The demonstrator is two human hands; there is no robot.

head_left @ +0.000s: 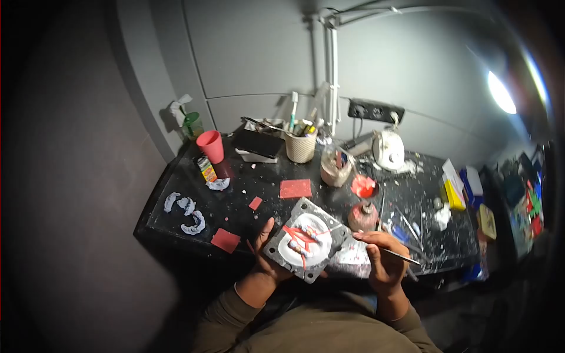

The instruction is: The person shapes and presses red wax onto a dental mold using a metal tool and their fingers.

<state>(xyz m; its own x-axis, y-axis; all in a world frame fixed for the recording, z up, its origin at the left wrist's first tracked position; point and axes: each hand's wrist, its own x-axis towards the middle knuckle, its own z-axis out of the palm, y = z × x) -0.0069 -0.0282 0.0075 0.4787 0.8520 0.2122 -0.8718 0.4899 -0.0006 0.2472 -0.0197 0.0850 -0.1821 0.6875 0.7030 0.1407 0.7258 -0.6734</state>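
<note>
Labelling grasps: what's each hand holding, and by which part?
Left hand: square dark-grey block with a round white centre, by its left corner. Right hand: thin metallic rod-shaped tool, between thumb and fingers; exact grip point hidden.

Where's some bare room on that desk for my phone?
One dark patch lies between the small yellow box and the far-left pale moulds; a narrow strip lies between the toothbrush pot and the rear pink sheet. It's crowded around the right hand, with a bottle and scattered tools.
</note>
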